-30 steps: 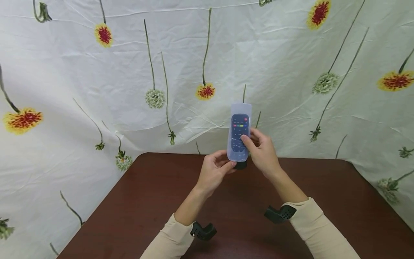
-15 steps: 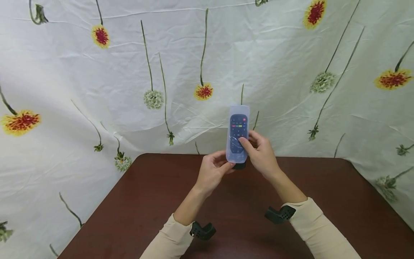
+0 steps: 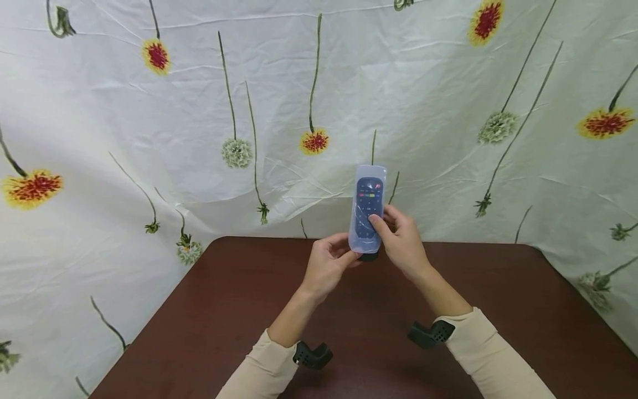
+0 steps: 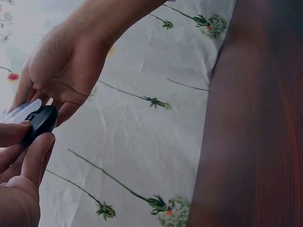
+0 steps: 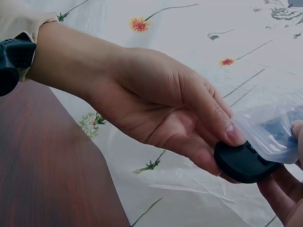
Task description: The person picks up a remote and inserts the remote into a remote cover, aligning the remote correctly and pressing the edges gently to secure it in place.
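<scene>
A dark remote control (image 3: 368, 257) with coloured buttons stands nearly upright above the table's far edge. A translucent sleeve-like cover (image 3: 371, 171) surrounds most of it, and only its rounded black lower end sticks out. My left hand (image 3: 323, 266) pinches that bare end between thumb and fingers. Higher on the right side, my right hand (image 3: 404, 245) grips the covered remote, thumb across the front. In the right wrist view, the left thumb lies on the black end (image 5: 244, 161), close to the cover's open edge (image 5: 277, 153). Some fingers behind the remote are hidden.
A dark reddish-brown table (image 3: 369, 327) spreads below both hands. Behind it hangs a white cloth (image 3: 399, 100) printed with flowers. Black camera mounts sit on the left cuff (image 3: 313, 356) and the right cuff (image 3: 431, 333).
The cover has slid slightly downward along the remote, so less of the black end shows. My right hand has shifted a little down with it; my left hand has stayed about in place.
</scene>
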### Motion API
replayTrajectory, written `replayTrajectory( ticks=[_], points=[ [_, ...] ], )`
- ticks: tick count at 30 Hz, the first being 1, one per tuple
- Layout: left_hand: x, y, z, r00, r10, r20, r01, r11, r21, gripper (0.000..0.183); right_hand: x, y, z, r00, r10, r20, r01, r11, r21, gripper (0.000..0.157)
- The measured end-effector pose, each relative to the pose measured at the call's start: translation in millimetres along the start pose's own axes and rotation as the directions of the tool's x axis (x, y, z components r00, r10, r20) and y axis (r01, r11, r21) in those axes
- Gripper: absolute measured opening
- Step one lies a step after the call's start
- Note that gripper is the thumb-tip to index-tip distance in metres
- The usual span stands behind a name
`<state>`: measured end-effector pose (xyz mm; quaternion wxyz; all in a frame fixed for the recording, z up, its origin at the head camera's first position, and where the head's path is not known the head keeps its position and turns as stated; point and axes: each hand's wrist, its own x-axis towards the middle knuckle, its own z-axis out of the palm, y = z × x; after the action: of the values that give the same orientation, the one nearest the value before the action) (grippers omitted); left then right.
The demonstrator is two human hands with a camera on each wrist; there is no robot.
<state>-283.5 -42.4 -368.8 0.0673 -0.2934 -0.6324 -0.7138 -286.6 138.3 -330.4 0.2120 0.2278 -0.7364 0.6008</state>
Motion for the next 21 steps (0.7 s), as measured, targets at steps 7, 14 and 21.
replayTrajectory(
  ticks=[7,14,21],
  points=[
    [-0.9,4.7,-4.2,0.991,-0.085,0.098,0.086,0.996,-0.007,0.041,-1,-4,-1.0,1.000,-0.011,-0.007,0.011,1.000,-0.012,0.031],
    [-0.1,11.1,-11.4,0.995,-0.042,0.089,0.037,0.997,0.062,0.047,-1,-6,-1.4,0.999,-0.054,0.009,0.054,0.998,-0.026,0.029],
    [1.8,14.2,-13.6,0.993,0.069,-0.094,-0.067,0.997,0.027,0.036,-8,-5,-0.1,0.990,-0.088,0.108,0.095,0.994,-0.063,0.030]
  ],
)
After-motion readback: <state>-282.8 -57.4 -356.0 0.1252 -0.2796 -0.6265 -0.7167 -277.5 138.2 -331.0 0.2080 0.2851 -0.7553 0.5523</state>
